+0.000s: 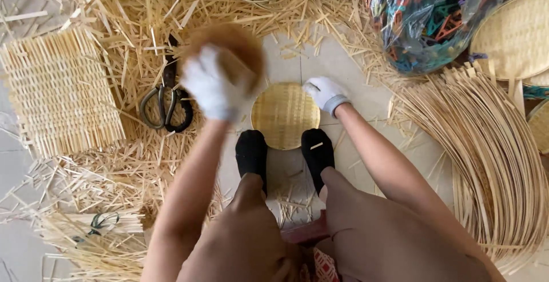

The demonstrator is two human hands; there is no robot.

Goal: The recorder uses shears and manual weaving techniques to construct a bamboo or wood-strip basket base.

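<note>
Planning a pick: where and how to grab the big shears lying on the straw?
Take the shears by the two looped handles, which point toward the person; come from above on the near side. The loops lie flat and open on the straw, while the blades point away, partly hidden beside the blurred left hand.

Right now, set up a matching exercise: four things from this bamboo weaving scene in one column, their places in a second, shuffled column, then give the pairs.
Things:
1. round woven disc
2. scissors
3. square woven mat
4. bag of coloured clips

Places:
A. top right, beside a woven fan
B. far left, on the floor among the offcuts
C. on the tiles just ahead of the two black-socked feet, under the right hand
D. on the bamboo offcuts, just left of the blurred left hand

Pairs: 1-C, 2-D, 3-B, 4-A
</note>
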